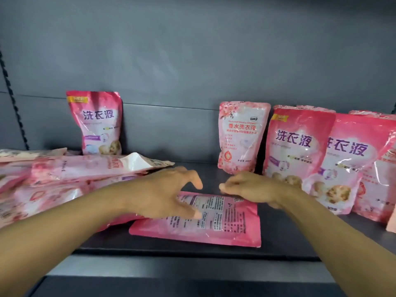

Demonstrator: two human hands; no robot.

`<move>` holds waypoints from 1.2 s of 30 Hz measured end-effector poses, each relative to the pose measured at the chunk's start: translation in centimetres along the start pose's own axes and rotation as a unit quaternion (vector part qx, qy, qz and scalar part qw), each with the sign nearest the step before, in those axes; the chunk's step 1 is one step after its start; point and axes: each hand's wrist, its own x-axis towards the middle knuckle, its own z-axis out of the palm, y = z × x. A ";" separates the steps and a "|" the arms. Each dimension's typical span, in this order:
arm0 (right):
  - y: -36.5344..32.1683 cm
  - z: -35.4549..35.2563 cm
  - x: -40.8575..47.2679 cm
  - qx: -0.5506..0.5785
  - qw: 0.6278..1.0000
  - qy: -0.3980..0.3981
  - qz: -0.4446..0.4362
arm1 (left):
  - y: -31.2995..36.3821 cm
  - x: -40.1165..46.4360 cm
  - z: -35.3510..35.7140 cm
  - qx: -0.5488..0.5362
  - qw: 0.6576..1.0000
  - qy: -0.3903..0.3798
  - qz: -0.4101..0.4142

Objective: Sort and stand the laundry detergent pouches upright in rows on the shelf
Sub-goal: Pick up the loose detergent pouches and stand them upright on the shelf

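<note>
Both hands hover over flat pouch (pixel 205 219) near shelf edge (pixel 192 252).

A dark grey back panel (pixel 192 50) fills the upper frame; a notched upright (pixel 12 99) runs down the left edge.

A shop, seen at a stocking bay. A dark grey metal shelf (pixel 285 249) runs across the view with a matching grey back panel (pixel 192 61) behind it and a slotted upright rail (pixel 12 99) at the left edge, the kind used for retail shelving. Many identical pink laundry detergent pouches (pixel 299 144), printed with Chinese lettering and a "NEW" flash, stand facing outward on the right, while more lie heaped in a pile (pixel 64 179) on the left.
</note>
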 end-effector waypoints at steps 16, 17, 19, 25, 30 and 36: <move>-3.2 2.9 -4.6 -0.155 0.963 0.166 -0.148 | -3.6 -5.0 3.9 0.080 0.995 0.027 0.052; -3.5 3.9 -5.2 -0.174 0.960 0.148 -0.164 | -4.1 -5.0 3.9 0.073 0.995 0.030 0.063; -3.6 5.6 -6.0 -0.217 0.953 0.117 -0.176 | -5.1 -5.4 4.0 0.083 0.992 0.053 0.080; -3.2 8.0 -5.7 -0.358 0.905 0.153 -0.171 | -6.2 -4.8 5.2 0.247 0.939 0.172 0.169; -3.2 9.1 -5.2 -0.362 0.893 0.206 -0.169 | -5.7 -4.1 4.5 0.227 0.916 0.276 0.182; -4.0 9.3 -4.0 -0.397 0.854 0.294 -0.161 | -3.3 -2.4 3.0 0.177 0.896 0.343 0.221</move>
